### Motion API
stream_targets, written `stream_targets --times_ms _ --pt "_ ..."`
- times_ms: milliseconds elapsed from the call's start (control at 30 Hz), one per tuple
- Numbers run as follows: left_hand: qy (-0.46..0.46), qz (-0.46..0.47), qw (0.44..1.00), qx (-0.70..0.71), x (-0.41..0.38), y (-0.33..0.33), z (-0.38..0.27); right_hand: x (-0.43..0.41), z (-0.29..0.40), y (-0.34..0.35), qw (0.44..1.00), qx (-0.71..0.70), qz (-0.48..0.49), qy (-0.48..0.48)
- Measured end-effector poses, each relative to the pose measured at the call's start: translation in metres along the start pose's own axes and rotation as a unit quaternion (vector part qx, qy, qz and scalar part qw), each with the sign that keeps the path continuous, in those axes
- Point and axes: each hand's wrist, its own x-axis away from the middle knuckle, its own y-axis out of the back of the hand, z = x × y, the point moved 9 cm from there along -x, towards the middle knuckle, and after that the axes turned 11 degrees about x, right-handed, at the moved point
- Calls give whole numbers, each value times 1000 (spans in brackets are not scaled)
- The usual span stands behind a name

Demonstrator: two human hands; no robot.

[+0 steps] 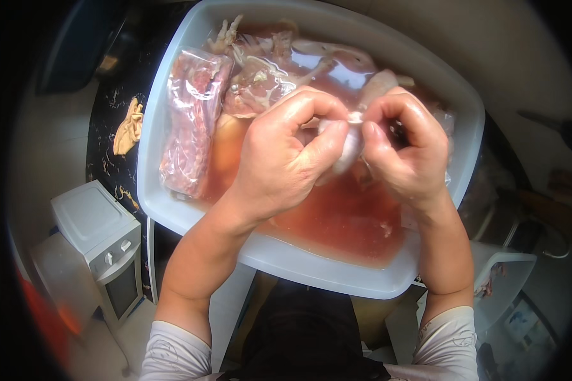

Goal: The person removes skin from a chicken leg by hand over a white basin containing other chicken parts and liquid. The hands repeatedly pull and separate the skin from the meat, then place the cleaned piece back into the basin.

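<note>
Both hands are over a large white plastic tub (324,280) of reddish water and raw meat. My left hand (283,152) pinches a pale piece of raw meat (349,151) between thumb and forefinger. Against its other side, my right hand (407,147) grips the same piece, with a bit of white tissue showing between the fingertips. Fingers hide much of the piece, so its exact cut is unclear. Behind the hands lie raw poultry parts (262,88) with a clawed foot (226,35). A clear plastic pack of red meat (190,124) rests along the tub's left wall.
The tub stands on a black marbled counter (107,128), where a crumpled tan cloth (128,128) lies to its left. Lower left is a small white oven (107,247). A whitish container (505,281) with meat scraps sits lower right. A dark-handled tool (565,131) is at far right.
</note>
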Motion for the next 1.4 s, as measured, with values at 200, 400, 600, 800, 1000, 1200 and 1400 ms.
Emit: stream_targets --times_ms 200,400,600,800,1000,1200,1400 --pt "2 12 1000 7 -1 -2 -2 -5 12 1 999 -11 8 49" --pt "36 3 999 22 1 -3 3 -6 7 -3 998 15 36 43" --pt "81 23 995 50 2 -5 9 -3 -2 -5 998 -4 56 -8" --pt "111 46 987 102 1 -10 11 -2 -6 -5 998 -21 48 -40" --pt "103 43 988 107 0 -8 12 -3 8 5 998 -41 -8 42" --pt "73 39 992 99 -1 -7 7 -7 19 3 995 14 35 95" --pt "37 51 996 63 -3 -8 3 -5 13 1 996 27 33 77"
